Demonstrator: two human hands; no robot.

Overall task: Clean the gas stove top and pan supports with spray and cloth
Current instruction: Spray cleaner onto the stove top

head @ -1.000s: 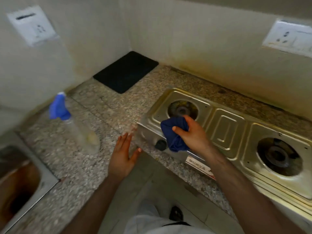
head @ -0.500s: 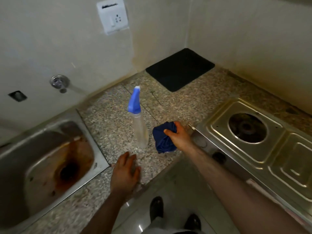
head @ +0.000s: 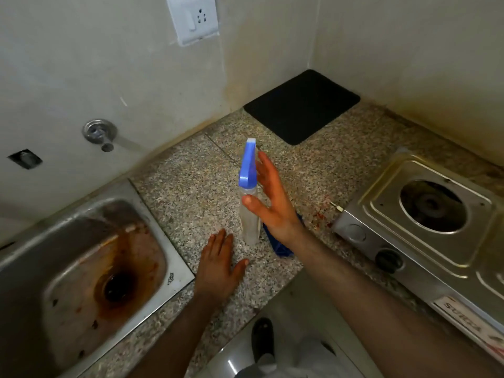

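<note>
From the head camera, the clear spray bottle (head: 249, 211) with its blue trigger head stands upright mid-counter, its contents too faint to judge, and the right hand (head: 275, 203) is spread open against its 3 o'clock side, thumb across the front without gripping. The blue cloth (head: 281, 248) lies on the granite counter (head: 191, 192) under that wrist. The left hand (head: 219, 268) rests flat, fingers open, at the bottle's 7 o'clock, the rust-stained sink (head: 90, 268) sits at 8 o'clock and the gas stove (head: 425, 227) at 3 o'clock.

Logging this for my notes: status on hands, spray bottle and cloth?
Right hand open, reaching around the spray bottle, not gripping. Left hand flat on counter. Cloth on counter under right wrist. Nothing in the way.
</note>
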